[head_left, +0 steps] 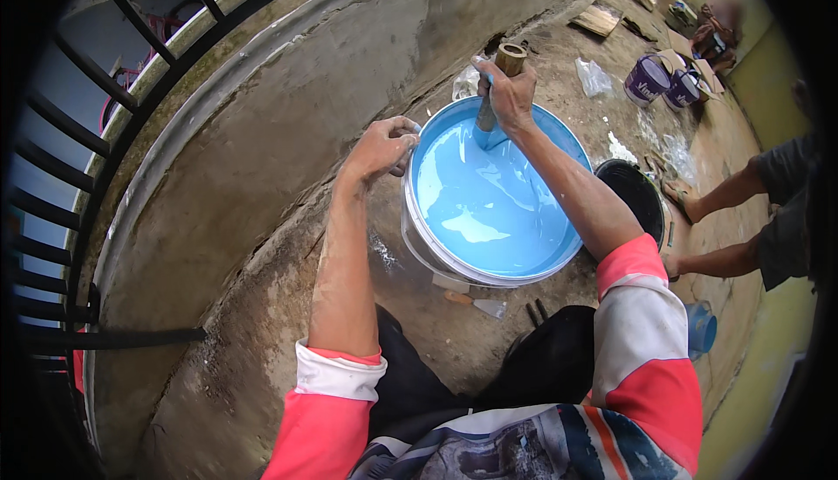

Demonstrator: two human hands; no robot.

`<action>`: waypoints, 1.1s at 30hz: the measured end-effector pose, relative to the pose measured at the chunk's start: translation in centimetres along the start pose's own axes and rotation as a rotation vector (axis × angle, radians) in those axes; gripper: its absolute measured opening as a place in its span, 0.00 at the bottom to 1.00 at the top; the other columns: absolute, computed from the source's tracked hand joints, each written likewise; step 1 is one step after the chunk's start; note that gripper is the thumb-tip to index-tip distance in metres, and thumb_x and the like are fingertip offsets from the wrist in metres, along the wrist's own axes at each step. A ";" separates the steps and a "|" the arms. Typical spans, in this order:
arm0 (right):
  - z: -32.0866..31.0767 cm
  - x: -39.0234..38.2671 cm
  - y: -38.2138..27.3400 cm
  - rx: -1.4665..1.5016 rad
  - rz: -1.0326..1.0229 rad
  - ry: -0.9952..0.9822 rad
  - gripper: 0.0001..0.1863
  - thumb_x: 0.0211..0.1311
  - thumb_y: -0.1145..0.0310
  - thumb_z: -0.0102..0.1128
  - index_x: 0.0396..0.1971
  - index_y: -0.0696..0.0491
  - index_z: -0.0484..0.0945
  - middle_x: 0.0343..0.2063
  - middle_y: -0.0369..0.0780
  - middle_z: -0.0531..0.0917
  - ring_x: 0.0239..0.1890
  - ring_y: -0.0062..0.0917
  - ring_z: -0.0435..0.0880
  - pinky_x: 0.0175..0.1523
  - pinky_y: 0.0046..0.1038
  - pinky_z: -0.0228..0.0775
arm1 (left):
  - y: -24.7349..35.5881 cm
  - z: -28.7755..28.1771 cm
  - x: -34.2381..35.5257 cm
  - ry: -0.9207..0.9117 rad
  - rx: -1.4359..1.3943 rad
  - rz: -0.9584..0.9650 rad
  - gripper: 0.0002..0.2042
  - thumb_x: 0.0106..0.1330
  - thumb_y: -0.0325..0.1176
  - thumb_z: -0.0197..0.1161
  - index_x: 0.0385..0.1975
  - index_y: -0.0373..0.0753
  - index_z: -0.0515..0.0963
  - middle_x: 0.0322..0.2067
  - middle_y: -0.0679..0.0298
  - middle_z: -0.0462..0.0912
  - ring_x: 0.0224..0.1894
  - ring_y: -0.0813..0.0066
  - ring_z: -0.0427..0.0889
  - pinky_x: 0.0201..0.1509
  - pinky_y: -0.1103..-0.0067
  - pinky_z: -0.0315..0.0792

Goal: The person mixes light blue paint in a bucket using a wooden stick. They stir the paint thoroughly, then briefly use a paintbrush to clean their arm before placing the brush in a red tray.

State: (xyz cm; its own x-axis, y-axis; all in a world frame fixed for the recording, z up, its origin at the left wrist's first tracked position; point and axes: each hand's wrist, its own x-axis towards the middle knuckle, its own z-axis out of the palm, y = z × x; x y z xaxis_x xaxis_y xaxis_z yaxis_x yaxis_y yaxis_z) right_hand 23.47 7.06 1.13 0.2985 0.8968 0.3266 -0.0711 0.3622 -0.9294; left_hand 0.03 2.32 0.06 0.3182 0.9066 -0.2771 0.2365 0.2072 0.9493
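The white bucket (511,281) is standing before you, your right forearm (580,192) covering part of its rim. Blue paint (471,209) is hiding the stick (486,118)'s lower end. Your right grip (511,96) is clasping that stick; your left grip (384,148) is hanging curled beside the rim, whether pinching or touching anything I cannot tell.

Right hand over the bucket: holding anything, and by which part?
The right hand grips a hollow stick near its upper end, just below the open top.

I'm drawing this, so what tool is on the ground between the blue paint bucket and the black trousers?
A brown-handled scraper lies between the bucket and the trousers, seen in the head view.
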 end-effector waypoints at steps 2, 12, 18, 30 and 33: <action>2.9 -2.9 -1.0 0.061 0.055 -0.134 0.11 0.55 0.71 0.72 0.24 0.55 0.75 0.16 0.34 0.77 0.16 0.17 0.75 0.21 0.23 0.67 | 0.1 -0.1 0.0 -0.007 -0.007 -0.013 0.10 0.67 0.32 0.62 0.45 0.36 0.80 0.27 0.66 0.80 0.26 0.81 0.76 0.30 0.79 0.75; -6.6 -14.3 -9.4 -0.271 0.133 -0.564 0.10 0.56 0.77 0.66 0.23 0.55 0.71 0.19 0.31 0.75 0.21 0.15 0.72 0.27 0.24 0.65 | 0.0 -0.1 -0.7 0.002 0.065 0.011 0.12 0.66 0.34 0.62 0.44 0.37 0.81 0.29 0.65 0.82 0.29 0.78 0.78 0.33 0.76 0.77; -8.8 -5.0 -3.8 -0.262 -0.066 -0.085 0.09 0.59 0.77 0.64 0.23 0.56 0.72 0.17 0.35 0.75 0.17 0.18 0.75 0.22 0.24 0.67 | 0.2 0.1 -0.5 0.011 0.054 -0.009 0.11 0.65 0.33 0.61 0.44 0.37 0.81 0.29 0.64 0.82 0.29 0.78 0.78 0.33 0.76 0.76; 2.6 -10.0 -5.0 0.086 0.255 -0.500 0.08 0.54 0.74 0.69 0.23 0.56 0.76 0.16 0.34 0.78 0.17 0.17 0.75 0.22 0.24 0.66 | 0.1 -0.4 -0.6 -0.007 0.003 0.011 0.12 0.66 0.33 0.62 0.46 0.36 0.80 0.29 0.65 0.82 0.26 0.78 0.79 0.32 0.78 0.77; -2.0 -12.6 -7.9 -0.114 0.287 -0.634 0.12 0.53 0.77 0.69 0.23 0.53 0.71 0.17 0.34 0.74 0.17 0.16 0.73 0.23 0.24 0.64 | 0.3 -0.2 -1.0 0.010 0.042 -0.005 0.12 0.66 0.33 0.62 0.47 0.36 0.80 0.30 0.65 0.83 0.27 0.79 0.79 0.32 0.77 0.77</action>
State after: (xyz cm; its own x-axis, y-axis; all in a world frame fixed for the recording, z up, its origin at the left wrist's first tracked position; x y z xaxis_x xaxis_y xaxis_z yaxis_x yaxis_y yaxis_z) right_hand 22.16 -7.64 3.96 -0.3317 0.9407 0.0706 0.0469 0.0912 -0.9947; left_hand -0.38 1.57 0.60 0.3081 0.9092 -0.2802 0.2763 0.1963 0.9408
